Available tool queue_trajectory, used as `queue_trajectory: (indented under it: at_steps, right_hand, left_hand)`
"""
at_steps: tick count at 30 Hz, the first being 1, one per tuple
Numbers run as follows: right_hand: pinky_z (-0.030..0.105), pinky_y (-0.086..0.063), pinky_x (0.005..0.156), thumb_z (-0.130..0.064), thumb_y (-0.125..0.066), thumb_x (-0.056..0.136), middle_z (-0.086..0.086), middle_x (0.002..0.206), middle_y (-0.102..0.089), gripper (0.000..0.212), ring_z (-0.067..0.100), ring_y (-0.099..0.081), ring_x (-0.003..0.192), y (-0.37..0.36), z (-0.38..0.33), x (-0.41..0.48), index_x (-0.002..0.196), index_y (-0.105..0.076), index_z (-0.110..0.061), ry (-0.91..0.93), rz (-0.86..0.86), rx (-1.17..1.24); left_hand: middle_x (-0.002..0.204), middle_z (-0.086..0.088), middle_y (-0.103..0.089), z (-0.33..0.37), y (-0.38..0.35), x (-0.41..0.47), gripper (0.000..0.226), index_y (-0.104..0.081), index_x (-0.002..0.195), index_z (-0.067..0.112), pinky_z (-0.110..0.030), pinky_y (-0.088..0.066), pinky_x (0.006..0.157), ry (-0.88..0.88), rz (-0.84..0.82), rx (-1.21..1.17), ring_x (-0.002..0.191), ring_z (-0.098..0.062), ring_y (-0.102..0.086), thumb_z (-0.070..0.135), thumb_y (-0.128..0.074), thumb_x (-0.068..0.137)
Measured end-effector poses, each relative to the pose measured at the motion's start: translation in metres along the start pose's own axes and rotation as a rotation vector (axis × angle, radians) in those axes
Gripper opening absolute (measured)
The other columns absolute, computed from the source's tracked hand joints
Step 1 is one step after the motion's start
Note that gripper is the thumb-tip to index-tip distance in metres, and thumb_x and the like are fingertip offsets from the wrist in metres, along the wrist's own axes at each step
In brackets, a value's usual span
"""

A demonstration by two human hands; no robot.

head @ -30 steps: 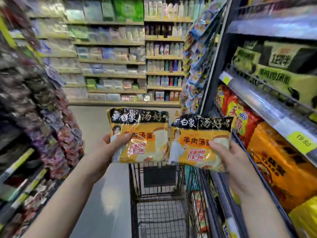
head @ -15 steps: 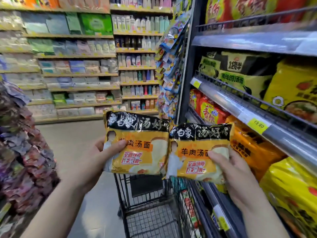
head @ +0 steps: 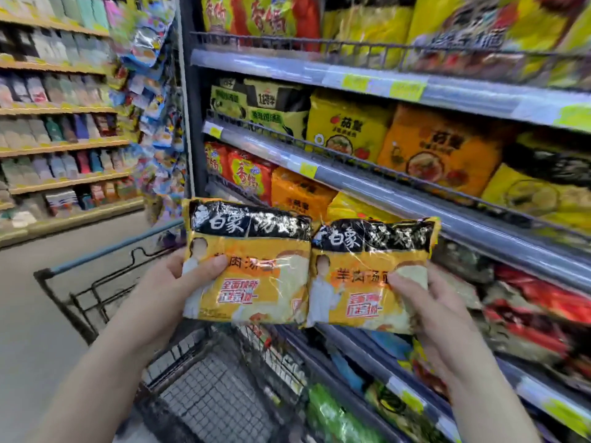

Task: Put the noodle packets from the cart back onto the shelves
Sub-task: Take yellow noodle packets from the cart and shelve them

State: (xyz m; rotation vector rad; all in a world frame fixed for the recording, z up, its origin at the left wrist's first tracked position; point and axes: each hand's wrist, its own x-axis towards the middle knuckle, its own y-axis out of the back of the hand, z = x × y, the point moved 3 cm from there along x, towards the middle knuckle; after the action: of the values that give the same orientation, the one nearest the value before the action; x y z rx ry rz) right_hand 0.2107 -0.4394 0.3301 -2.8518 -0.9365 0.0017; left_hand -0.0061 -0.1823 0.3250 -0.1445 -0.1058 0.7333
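Note:
I hold two yellow noodle packets with black tops side by side above the cart. My left hand (head: 169, 282) grips the left packet (head: 256, 270) at its left edge, thumb across the front. My right hand (head: 428, 302) grips the right packet (head: 361, 276) at its right edge. The wire cart (head: 204, 388) stands below them with a bare mesh bottom in view. The noodle shelves (head: 399, 193) rise on the right, close behind the right packet.
The shelves on the right hold yellow, orange and red noodle bags (head: 348, 129) behind wire rails with price tags. Hanging snack bags (head: 153, 129) line the shelf's end post. Across the aisle floor (head: 48, 298) stands another stocked shelf wall (head: 57, 123).
The view has turned right and nearer to the noodle shelves. Both packets stay in my hands and sit closer to the shelf rail; more of the cart's front shows on the left.

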Motion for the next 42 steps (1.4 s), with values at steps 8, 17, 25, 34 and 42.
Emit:
queue_trajectory:
  at_steps: [8,17,25,34,42]
  right_hand:
    - [0.034,-0.063,0.066,-0.039,-0.086,0.062,0.008,0.102,-0.080,0.061,0.020,-0.078,0.083,0.107,-0.023,-0.125,0.116,-0.068,-0.015,0.050,0.327,-0.011]
    - [0.054,-0.055,0.093,-0.043,-0.079,0.073,0.018,0.113,-0.075,0.035,0.038,-0.072,0.103,0.244,-0.047,-0.283,0.104,-0.075,-0.027,0.051,0.579,-0.075]
    - [0.033,-0.060,0.067,-0.040,-0.079,0.072,0.012,0.099,-0.077,0.034,0.023,-0.074,0.081,0.380,-0.057,-0.431,0.101,-0.073,-0.022,0.106,0.656,-0.068]
    - [0.046,-0.058,0.086,-0.040,-0.079,0.075,0.015,0.110,-0.077,0.041,0.031,-0.075,0.095,0.501,-0.079,-0.571,0.109,-0.072,-0.019,0.102,0.759,-0.092]
    - [0.035,-0.063,0.075,-0.031,-0.075,0.078,0.006,0.097,-0.079,0.029,0.020,-0.075,0.083,0.569,-0.093,-0.637,0.105,-0.070,-0.021,0.140,0.850,-0.045]
  left_hand:
    - [0.106,-0.011,-0.080,-0.013,-0.121,-0.037,0.069,-0.074,0.110,0.014,-0.028,-0.061,0.064,0.026,-0.319,0.004,0.085,-0.021,-0.079,0.052,-0.092,0.056]
    - [0.117,-0.005,-0.078,-0.027,-0.278,-0.134,0.107,-0.069,0.124,0.016,-0.044,-0.051,0.097,0.089,-0.571,0.017,0.108,-0.023,-0.075,0.070,-0.094,0.035]
    - [0.145,0.014,-0.047,-0.057,-0.422,-0.272,0.110,-0.025,0.162,0.017,-0.042,-0.024,0.121,0.160,-0.617,-0.051,0.127,-0.005,-0.045,0.049,-0.085,0.075]
    - [0.092,0.024,-0.058,-0.076,-0.548,-0.405,0.084,-0.033,0.157,0.016,-0.029,-0.037,0.092,0.183,-0.681,-0.033,0.084,0.008,-0.050,0.036,-0.076,0.087]
    - [0.103,-0.002,-0.081,-0.086,-0.625,-0.449,0.030,-0.069,0.115,0.016,-0.023,-0.059,0.068,0.110,-0.829,0.112,0.091,-0.018,-0.078,0.031,-0.069,0.089]
